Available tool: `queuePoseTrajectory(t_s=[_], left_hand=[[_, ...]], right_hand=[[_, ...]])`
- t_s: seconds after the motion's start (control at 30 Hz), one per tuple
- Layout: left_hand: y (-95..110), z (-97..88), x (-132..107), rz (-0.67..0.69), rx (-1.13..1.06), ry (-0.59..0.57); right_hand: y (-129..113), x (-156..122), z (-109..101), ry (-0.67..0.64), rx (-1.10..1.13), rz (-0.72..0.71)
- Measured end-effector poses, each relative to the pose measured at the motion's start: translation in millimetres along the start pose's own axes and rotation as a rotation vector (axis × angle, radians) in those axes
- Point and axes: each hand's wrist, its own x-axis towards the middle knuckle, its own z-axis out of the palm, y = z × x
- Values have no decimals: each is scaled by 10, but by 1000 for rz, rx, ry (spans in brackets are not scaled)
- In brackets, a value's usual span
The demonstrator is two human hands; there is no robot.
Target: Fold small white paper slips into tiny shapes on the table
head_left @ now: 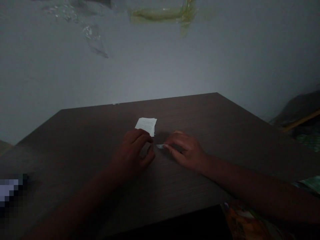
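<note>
Between the thumb and fingers of my right hand (186,148) is a small, thin, pale piece of paper (160,146), pinched by its right end and seen almost edge-on. My left hand (136,148) is just left of that piece, its fingers curled and a gap showing between thumb and fingertips. Nothing can be made out in it. Behind the left hand, a small stack of white paper sheets (147,124) with lines of print lies on the dark table (190,113). The left fingers hide the stack's near edge.
A pale wall (160,66) rises behind the table, with yellowish tape (160,15) on it. At the left edge lies a blurred-out device (8,190). A black object (175,226) is at the table's front edge, beside a colourful patterned item (245,220).
</note>
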Motion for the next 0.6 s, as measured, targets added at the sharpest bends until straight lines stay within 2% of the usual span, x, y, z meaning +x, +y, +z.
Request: queuePoseTrajectory(t_s=[0.1,0.2,0.37,0.5,0.6], left_hand=[[118,60,6,50,-14,-45],[216,96,12,46,24,-101],[308,85,30,71,110,-89],[204,33,50,46,132,-58],[69,-26,50,-5,150,-79]], right_hand=[[-42,-11,38,-24,10,-28],[-84,-16,65,-36,2,-43],[-149,0,83,-85,3,-84],[-159,24,19,-31,22,-59],[-124,32,-42,7,23,0]])
